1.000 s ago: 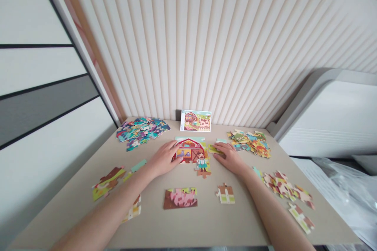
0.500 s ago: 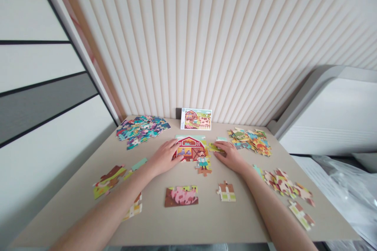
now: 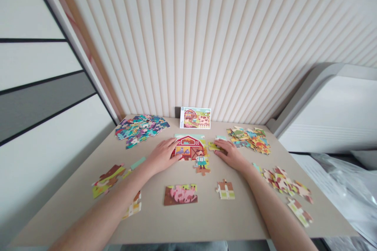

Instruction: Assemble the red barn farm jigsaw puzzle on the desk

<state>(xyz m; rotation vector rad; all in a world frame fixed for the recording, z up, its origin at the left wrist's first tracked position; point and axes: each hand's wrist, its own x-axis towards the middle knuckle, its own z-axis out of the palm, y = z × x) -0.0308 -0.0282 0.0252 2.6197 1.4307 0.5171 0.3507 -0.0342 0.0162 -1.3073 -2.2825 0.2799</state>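
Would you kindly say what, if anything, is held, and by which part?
The grip cannot be told: left hand at the barn puzzle, left edge; right hand over the green puzzle piece, right end.

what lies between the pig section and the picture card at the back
The joined barn section lies between them on the tabletop, as the head view shows.

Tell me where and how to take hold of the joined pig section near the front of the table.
I'd grip the pig section by its left and right ends together, coming from the near side. It lies flat with its straight bottom edge facing that side, and looks joined from several pieces, so lifting one end might split it.
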